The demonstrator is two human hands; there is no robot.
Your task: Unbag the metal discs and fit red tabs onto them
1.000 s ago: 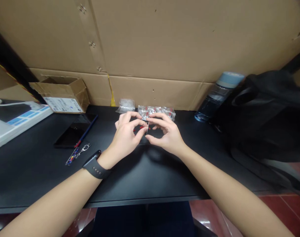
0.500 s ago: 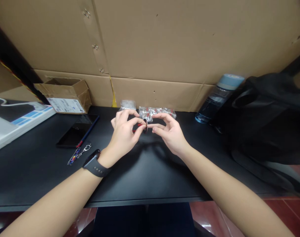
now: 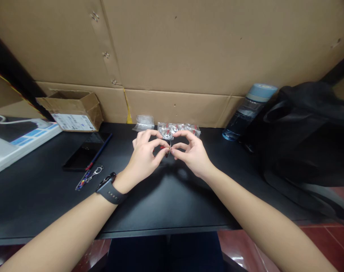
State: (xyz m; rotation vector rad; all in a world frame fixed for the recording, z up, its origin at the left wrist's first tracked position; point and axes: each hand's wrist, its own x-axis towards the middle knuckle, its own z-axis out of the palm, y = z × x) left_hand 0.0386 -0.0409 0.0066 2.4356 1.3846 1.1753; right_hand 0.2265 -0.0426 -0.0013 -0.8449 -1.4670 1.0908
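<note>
Between my two hands is a small thin round disc [image 3: 169, 149], held up on edge above the black desk. Its rim looks pale, and a bit of red shows beside it; I cannot make out its exact kind. My left hand [image 3: 145, 153], with a dark watch on the wrist, pinches it from the left between thumb and fingers. From the right, my right hand [image 3: 193, 155] closes thumb and fingertips on its edge. The fingers hide much of the disc. Just behind, clear packets [image 3: 179, 130] with silvery and red contents lie on the desk.
A crumpled clear bag [image 3: 144, 122] lies by the cardboard wall. To the left are an open cardboard box [image 3: 75, 113], a phone [image 3: 87, 152], a keychain [image 3: 88, 177] and a white power strip [image 3: 24, 145]. A water bottle [image 3: 247, 113] and black bag [image 3: 305, 139] stand right.
My right hand has moved left, its thumb and fingertips now closed at the disc. The disc sits slightly lower, still in my left hand. The view has shifted a little.
</note>
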